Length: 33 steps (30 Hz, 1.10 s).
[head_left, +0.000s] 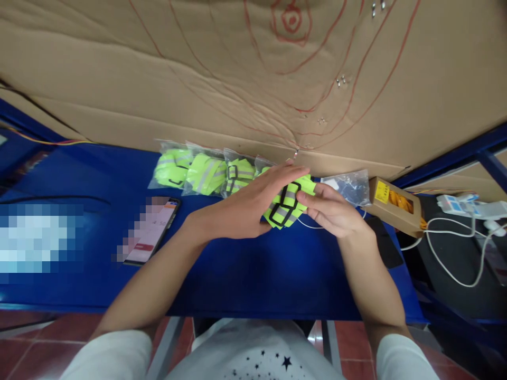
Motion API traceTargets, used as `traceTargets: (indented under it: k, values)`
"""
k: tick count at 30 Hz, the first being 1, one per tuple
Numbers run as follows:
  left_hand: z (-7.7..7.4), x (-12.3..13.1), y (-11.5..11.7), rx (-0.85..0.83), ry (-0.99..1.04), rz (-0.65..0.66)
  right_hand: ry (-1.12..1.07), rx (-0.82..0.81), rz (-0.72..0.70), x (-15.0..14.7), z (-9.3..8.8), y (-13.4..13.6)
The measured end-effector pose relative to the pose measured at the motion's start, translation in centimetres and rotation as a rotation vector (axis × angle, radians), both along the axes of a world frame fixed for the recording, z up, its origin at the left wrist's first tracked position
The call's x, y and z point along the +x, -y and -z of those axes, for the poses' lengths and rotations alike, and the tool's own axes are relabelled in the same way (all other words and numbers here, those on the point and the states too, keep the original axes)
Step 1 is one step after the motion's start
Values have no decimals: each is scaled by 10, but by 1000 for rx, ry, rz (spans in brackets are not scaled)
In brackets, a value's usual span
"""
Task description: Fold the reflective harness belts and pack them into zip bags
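Observation:
A folded bundle of neon yellow-green straps (291, 203) with grey reflective stripes and black buckles is between my two hands, above the blue table (245, 274). My right hand (332, 208) grips the bundle's right side, thumb on the front near a buckle. Against the bundle's left side lies my left hand (241, 206), its fingers stretched out together toward the upper right; its thumb is mostly hidden. Behind the hands, several clear bags hold similar straps: one at the far left (172, 168), another beside it (206, 174), and a third (240, 174) partly covered by my left hand.
A lit phone (152, 232) lies at left, a dark phone (383, 243) at right. An empty-looking clear bag (350, 186) sits beside a cardboard box (396, 206) with orange contents. White cables and a power strip (471, 206) are far right. A cardboard wall (119, 89) stands behind.

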<state>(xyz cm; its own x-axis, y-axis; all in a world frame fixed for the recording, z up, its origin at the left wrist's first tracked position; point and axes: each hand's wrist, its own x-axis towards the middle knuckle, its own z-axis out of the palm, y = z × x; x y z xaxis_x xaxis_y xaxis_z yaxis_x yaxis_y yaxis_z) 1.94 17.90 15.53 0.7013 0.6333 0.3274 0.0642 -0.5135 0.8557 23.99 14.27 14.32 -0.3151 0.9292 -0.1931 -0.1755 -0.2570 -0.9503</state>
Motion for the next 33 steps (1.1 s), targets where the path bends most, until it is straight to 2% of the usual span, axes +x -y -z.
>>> traceTargets:
  k: [2, 4, 7, 9, 13, 16, 20, 22, 24, 26, 27, 28, 30, 32, 33]
  values:
    - [2, -1, -4, -41, 22, 18, 7, 32, 42, -3, 1, 0]
    - [9, 2, -9, -28, 111, -32, 27, 102, 76, -8, 2, 0]
    - [20, 13, -13, -30, 286, -264, 99, 254, 132, -13, 6, 2]
    - [25, 19, -12, -189, 329, -356, 127, 326, 156, -16, 9, 2]
    - [25, 22, -8, -626, 405, -253, 162, 341, 108, -15, 13, 1]
    - [25, 21, -8, -753, 449, -209, 208, 311, 64, -13, 14, -3]
    - [31, 25, -9, -764, 457, -197, 270, 337, 41, -13, 15, -5]
    - [36, 28, -10, -707, 469, -255, 388, 400, 52, -8, 14, -6]
    - [39, 30, -11, -602, 464, -364, 620, 500, 61, 4, 12, -7]
    - [42, 30, -15, -502, 451, -458, 944, 574, 66, 23, 10, -11]
    - [42, 29, -17, -471, 451, -484, 1130, 549, 65, 35, 10, -14]
    - [43, 28, -18, -461, 457, -494, 1316, 454, 66, 46, 11, -19]
    - [44, 28, -21, -488, 483, -474, 1615, 111, 39, 64, 16, -29]
    - [46, 29, -21, -542, 500, -426, 1723, -115, -19, 75, 23, -38]
    - [48, 30, -21, -564, 496, -403, 1734, -147, -48, 76, 26, -42]
